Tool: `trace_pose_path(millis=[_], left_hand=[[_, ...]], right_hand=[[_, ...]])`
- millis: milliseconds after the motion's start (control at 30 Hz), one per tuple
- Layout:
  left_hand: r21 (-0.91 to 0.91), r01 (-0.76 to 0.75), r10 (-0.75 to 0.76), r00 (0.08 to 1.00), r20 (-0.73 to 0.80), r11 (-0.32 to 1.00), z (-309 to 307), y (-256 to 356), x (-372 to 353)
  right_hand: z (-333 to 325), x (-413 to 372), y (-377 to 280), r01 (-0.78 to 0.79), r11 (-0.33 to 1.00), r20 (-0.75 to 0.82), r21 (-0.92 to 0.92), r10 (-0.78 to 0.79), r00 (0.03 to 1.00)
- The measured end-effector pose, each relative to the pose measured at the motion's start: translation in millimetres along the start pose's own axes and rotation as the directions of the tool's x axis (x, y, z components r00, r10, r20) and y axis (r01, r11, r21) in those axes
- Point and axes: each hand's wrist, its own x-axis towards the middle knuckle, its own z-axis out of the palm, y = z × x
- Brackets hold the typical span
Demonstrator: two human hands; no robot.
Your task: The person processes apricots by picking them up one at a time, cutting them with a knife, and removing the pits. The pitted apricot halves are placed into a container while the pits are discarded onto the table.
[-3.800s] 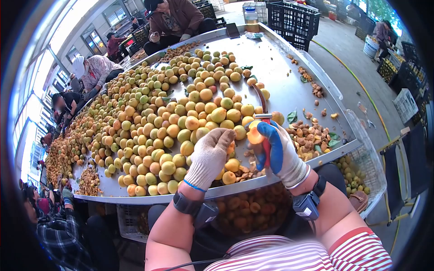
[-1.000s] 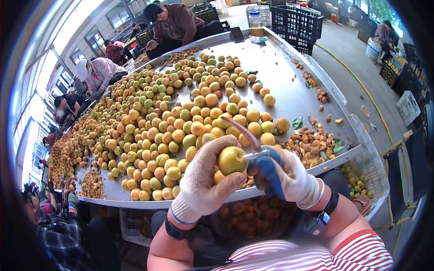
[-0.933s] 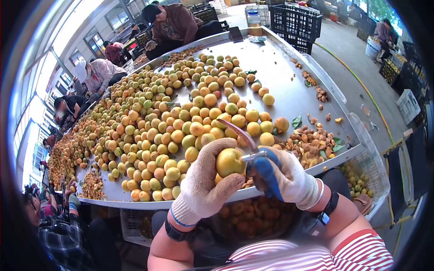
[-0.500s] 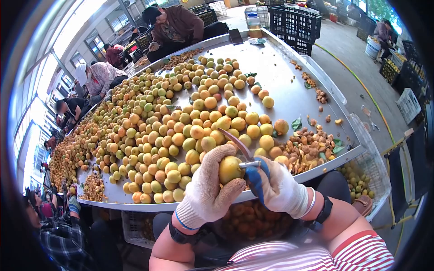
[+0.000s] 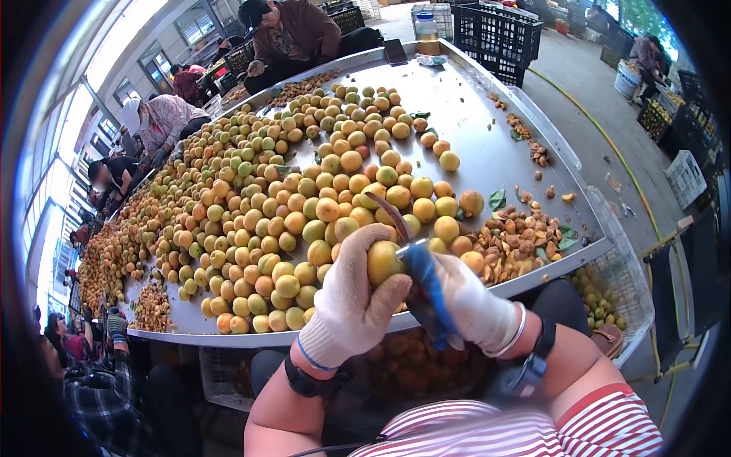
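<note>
My left hand, in a knit work glove, is closed around a yellow-green apricot above the near edge of the table. In my right hand, also gloved and with blue over the fingers, is a curved knife. Its dark blade points up and to the left, past the fruit's far side, and its metal collar is close against the apricot. The fingers hide most of the handle. Whether the blade cuts the skin cannot be made out. Many loose apricots lie just beyond my hands.
A metal-topped table with a raised rim carries the fruit. A heap of pits and scraps lies right of my hands. Beneath the rim is a crate of green fruit. Co-workers sit along the far and left sides; black crates stand behind.
The right hand has turned downward at the wrist, and the knife's collar has shifted left toward the apricot. My left hand still holds the fruit, slightly higher. The whole view has shifted slightly.
</note>
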Motion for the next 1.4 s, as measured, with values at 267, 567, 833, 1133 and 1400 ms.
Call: trace_pose_path(millis=[267, 567, 833, 1133, 1400], left_hand=[[-0.837, 0.229, -0.259, 0.960, 0.108, 0.497, -9, 7, 11], [-0.760, 0.110, -0.164, 0.986, 0.004, 0.641, -11, 9, 6], [-0.637, -0.067, -0.024, 0.991, -0.134, 0.768, -12, 2, 4], [-0.711, -0.024, -0.140, 0.975, -0.171, 0.703, -1, 9, 0], [-0.788, 0.299, -0.364, 0.926, 0.103, 0.538, 1, -3, 0]], right_hand=[[-25, -6, -12, 0.185, 0.980, 0.113, 0.072, -0.192, 0.975], [-14, -10, 1, 0.505, 0.714, 0.210, -0.486, -0.465, 0.860], [-8, 0, 19, 0.622, 0.459, 0.259, -0.634, -0.632, 0.730], [3, 4, 29, 0.608, 0.406, 0.229, -0.682, -0.671, 0.705], [-1, 14, 51, 0.552, 0.264, 0.196, -0.791, -0.745, 0.638]])
